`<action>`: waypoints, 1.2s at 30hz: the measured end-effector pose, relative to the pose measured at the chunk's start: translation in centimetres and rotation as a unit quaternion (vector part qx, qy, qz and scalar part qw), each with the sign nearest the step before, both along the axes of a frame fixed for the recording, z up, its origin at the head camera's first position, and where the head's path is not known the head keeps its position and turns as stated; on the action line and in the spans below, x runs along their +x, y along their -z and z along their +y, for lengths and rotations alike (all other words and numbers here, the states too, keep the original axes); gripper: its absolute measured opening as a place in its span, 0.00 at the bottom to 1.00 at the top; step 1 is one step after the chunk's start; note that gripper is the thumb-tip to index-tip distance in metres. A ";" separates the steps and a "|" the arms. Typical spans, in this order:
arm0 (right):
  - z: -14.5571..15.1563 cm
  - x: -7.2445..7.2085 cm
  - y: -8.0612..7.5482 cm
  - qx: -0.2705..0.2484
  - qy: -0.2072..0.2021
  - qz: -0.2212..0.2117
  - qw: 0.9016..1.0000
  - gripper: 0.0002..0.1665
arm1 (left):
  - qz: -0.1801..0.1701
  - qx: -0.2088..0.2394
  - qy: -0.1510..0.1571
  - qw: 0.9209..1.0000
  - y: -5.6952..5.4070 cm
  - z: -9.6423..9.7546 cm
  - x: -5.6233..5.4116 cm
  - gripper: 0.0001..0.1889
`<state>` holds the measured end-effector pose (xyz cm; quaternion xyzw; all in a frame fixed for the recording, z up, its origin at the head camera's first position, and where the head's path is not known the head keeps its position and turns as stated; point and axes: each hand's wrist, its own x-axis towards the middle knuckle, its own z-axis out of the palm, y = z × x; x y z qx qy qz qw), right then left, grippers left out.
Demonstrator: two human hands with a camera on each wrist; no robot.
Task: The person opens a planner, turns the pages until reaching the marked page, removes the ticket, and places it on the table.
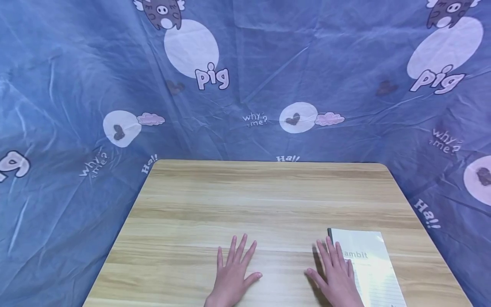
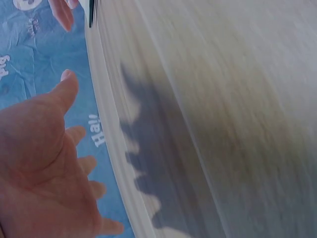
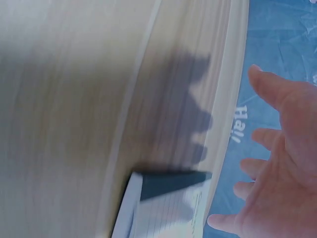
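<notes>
My left hand point(image 1: 232, 275) hovers over the wooden table with its fingers spread, holding nothing. In the left wrist view the left palm point(image 2: 39, 163) shows, and its shadow falls on the wood. My right hand point(image 1: 337, 275) is spread too and overlaps the left part of a notebook point(image 1: 374, 268) in the head view. The notebook has a pale cover with printed letters and lines and a dark spine point(image 3: 168, 182). From the right wrist the right palm point(image 3: 282, 183) appears above the table, with a shadow beside the notebook. Nothing is between its fingers.
The light wooden table point(image 1: 245, 196) has rounded far corners. A blue cloth point(image 1: 261, 55) printed with pigs, white ovals and lettering hangs behind it and along both sides. The notebook lies toward the table's right side.
</notes>
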<state>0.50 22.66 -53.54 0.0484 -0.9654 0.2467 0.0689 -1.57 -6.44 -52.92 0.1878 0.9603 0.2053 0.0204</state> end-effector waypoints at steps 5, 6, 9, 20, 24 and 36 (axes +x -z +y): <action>1.2 0.0 -0.3 -0.006 0.013 -0.012 1.000 0.51 | -0.011 -0.007 0.023 1.000 -0.2 1.0 0.0 0.40; 1.4 0.1 -0.4 -0.006 0.016 -0.012 1.000 0.52 | -0.012 -0.006 0.028 1.000 -0.3 1.2 0.0 0.40; 2.3 0.0 -0.6 0.005 0.027 -0.013 1.000 0.52 | -0.011 0.001 0.044 0.999 -0.2 1.8 0.1 0.40; 5.6 0.3 -0.7 0.020 0.068 -0.026 0.997 0.51 | 0.000 -0.023 0.097 0.995 0.1 4.4 0.4 0.42; 6.8 0.6 -0.6 0.029 0.083 -0.026 0.996 0.51 | 0.011 -0.044 0.124 0.991 0.1 5.8 0.4 0.43; 10.3 1.0 -0.4 0.049 0.130 -0.021 0.990 0.46 | 0.024 -0.102 0.203 0.974 0.0 10.6 0.4 0.45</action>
